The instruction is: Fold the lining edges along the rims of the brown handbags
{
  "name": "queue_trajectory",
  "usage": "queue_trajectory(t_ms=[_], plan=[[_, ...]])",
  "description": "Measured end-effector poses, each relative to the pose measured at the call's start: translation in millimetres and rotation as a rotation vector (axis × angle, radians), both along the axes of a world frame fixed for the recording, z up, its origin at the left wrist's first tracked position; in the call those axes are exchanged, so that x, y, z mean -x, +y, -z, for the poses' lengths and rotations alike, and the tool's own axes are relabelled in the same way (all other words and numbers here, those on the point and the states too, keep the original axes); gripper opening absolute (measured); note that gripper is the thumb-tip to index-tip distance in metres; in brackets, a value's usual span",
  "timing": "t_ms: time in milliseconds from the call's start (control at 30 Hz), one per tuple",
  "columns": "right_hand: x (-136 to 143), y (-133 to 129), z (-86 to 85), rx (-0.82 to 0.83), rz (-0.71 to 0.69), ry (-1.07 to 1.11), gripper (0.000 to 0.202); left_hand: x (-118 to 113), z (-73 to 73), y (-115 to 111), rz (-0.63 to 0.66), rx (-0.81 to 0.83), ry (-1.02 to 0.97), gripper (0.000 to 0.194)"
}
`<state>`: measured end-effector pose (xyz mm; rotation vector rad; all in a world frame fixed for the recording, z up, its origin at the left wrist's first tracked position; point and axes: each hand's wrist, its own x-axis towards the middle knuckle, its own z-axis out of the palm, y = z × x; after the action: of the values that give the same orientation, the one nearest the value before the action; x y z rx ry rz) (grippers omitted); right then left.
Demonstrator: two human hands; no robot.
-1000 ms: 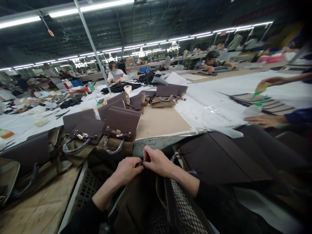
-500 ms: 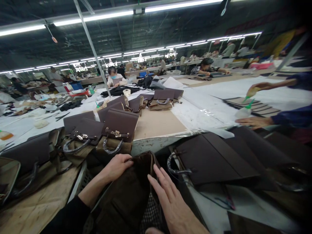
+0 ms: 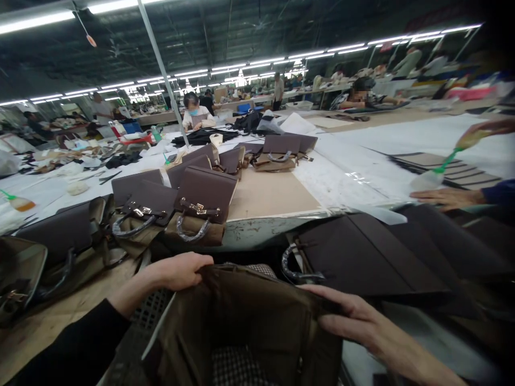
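A dark olive-brown fabric bag lining [image 3: 261,300] stands wide open in front of me, with black-and-white checked cloth [image 3: 237,364] showing at its bottom. My left hand [image 3: 183,271] pinches its upper left edge between thumb and fingers. At the right edge, my right hand [image 3: 350,313] grips the rim, fingers outside and thumb inside. Just beyond sits a brown handbag [image 3: 205,195] with a metal clasp and a plastic-wrapped handle [image 3: 193,230]. Another wrapped handle [image 3: 287,262] lies close to my right fingers.
More brown handbags [image 3: 60,236] are piled to the left, and dark brown panels [image 3: 374,257] lie on the right. A co-worker's hand [image 3: 446,197] rests beside a green-tipped glue bottle [image 3: 430,179]. A grey plastic crate [image 3: 151,311] stands below my left forearm. A metal pole [image 3: 164,75] rises from the table.
The lining has been spread from a narrow fold to a wide opening. My right hand has moved right and now grips the rim. The view has shifted slightly.
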<state>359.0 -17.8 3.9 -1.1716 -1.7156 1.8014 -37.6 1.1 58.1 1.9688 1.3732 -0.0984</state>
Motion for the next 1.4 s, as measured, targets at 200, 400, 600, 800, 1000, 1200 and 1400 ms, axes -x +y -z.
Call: queue_trajectory(t_ms=[200,400,600,800,1000,1200,1400], plan=[[5.1,10.6,15.4,0.241,0.000,0.201,0.051,-25.6,11.4,4.4,-0.009,0.174,-0.450,0.060],[-0.6,11.9,25.2,0.269,0.030,0.218,0.053,-45.6,4.5,19.4,0.058,-0.047,-0.249,0.036],[3.4,6.5,25.5,0.222,0.022,0.248,0.049,-71.1,18.1,33.5,0.106,-0.029,-0.162,0.017],[12.1,3.2,25.1,0.117,0.088,0.226,0.043,-70.2,32.5,40.9,0.085,0.042,-0.272,0.018],[23.9,1.8,14.2,0.136,0.126,0.246,0.042,-73.9,40.6,46.0,-0.016,0.078,-0.244,0.013],[37.5,-3.4,13.8,0.040,0.330,0.042,0.043,-79.4,47.6,49.3,-0.087,0.013,-0.292,0.018],[45.6,-7.1,21.7,-0.196,0.466,-0.192,0.044,-76.4,48.1,51.5,-0.117,-0.009,-0.359,0.018]])
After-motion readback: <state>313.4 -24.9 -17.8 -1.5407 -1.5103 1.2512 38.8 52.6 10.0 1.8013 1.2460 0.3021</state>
